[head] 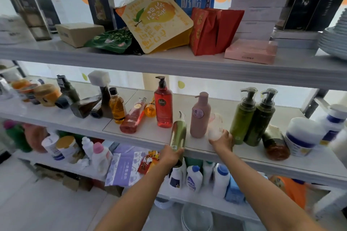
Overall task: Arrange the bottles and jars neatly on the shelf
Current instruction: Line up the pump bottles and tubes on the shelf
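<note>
Green bottle (178, 133) hung before shelf (244, 155) edge, lower centre, left hand (170, 155) fingers clamped round its base; right hand (222, 141) fingers gripped pale bottle (215, 127) alongside.

Perhaps a storeroom (crowded goods shelves (169, 62))

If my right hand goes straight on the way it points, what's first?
Your right hand grips a pale, blurred bottle; straight on, it would probably meet the pink pump bottle first, though depth is unclear.

Bare left forearm (139, 191), bare right forearm (262, 182), uncovered to the frame edge; bare left hand (170, 155), bare right hand (223, 141)
</note>
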Available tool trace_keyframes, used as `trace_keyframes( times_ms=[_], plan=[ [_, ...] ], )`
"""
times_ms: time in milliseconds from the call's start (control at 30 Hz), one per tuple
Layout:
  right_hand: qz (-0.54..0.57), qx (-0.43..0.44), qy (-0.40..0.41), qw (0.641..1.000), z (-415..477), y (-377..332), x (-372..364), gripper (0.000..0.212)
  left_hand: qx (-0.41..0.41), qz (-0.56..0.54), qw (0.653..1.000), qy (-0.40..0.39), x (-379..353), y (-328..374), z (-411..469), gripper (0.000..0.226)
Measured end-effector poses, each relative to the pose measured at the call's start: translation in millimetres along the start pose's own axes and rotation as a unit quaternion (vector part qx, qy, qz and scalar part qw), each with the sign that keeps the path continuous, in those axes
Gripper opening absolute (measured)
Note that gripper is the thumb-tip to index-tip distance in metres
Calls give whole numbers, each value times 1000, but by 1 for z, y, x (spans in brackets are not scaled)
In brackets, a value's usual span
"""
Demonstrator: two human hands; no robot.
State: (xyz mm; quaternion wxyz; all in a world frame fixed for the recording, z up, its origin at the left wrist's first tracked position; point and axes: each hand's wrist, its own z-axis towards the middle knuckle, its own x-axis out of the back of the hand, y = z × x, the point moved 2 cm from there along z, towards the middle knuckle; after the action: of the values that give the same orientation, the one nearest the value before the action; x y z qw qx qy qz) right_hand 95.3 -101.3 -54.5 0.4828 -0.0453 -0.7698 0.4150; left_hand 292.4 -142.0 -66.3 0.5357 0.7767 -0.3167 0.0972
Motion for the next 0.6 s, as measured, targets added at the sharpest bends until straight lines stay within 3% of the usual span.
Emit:
trace_keyframes(
  times_ms=[133,333,500,533,600],
  plan=[
    [12,22,-64,998,4,12,3,79,11,-10,999,50,-3,-7,-29,49],
    [54,26,-131,989,5,15,8,80,20,-84,996,35,-3,-26,-52,47],
    [171,-106,-1,980,-17,24,10,63,66,-236,968,-54,-5,-35,-62,59],
    [184,-127,-13,975,-30,29,5,56,64,-271,957,-80,-8,-39,-65,59],
    [247,-121,-134,952,-62,34,-11,47,55,-323,937,-125,-19,-49,-74,62]
  ],
)
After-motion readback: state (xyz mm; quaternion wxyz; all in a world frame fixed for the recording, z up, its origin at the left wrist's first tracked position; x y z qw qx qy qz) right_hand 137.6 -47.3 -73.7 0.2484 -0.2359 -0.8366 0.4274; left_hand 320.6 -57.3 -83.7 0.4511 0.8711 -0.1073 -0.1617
